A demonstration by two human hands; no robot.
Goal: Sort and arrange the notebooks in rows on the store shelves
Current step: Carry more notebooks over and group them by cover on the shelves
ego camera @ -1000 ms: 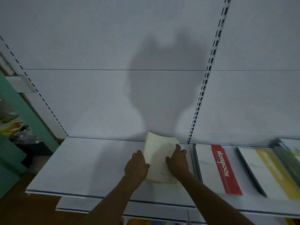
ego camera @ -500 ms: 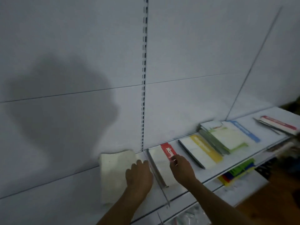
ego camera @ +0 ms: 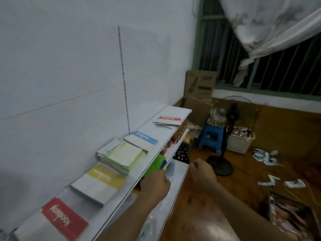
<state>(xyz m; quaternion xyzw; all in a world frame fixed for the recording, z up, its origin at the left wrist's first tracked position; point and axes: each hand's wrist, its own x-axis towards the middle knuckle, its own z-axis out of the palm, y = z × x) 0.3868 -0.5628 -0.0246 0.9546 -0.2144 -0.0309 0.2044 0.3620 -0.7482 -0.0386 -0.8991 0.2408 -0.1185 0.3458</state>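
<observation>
The upper shelf (ego camera: 156,141) carries five notebook groups laid flat in one row: a red-banded notebook (ego camera: 65,221) nearest the camera, a yellow-banded notebook (ego camera: 100,181), a green stack (ego camera: 121,155), a blue-banded notebook (ego camera: 142,140) partly under that stack, and a far red-banded stack (ego camera: 169,120) near the shelf end.

The left hand (ego camera: 154,186) sits below the upper shelf's front edge, fingers curled at a green-and-blue item (ego camera: 159,164) on the lower shelf (ego camera: 177,181); motion blur prevents confirming a grip. The right hand (ego camera: 203,173) hangs over the floor with fingers loosely curled, holding nothing.

Judged risks:
- The green stack is skewed and overlaps the blue-banded notebook. Pulling either one is likely to drag the other out of line.
- The far stack lies near the shelf end and fanned; a push could slide it off.
- Lifting the lower-shelf item fast could strike the upper shelf's edge and jolt the row.
</observation>
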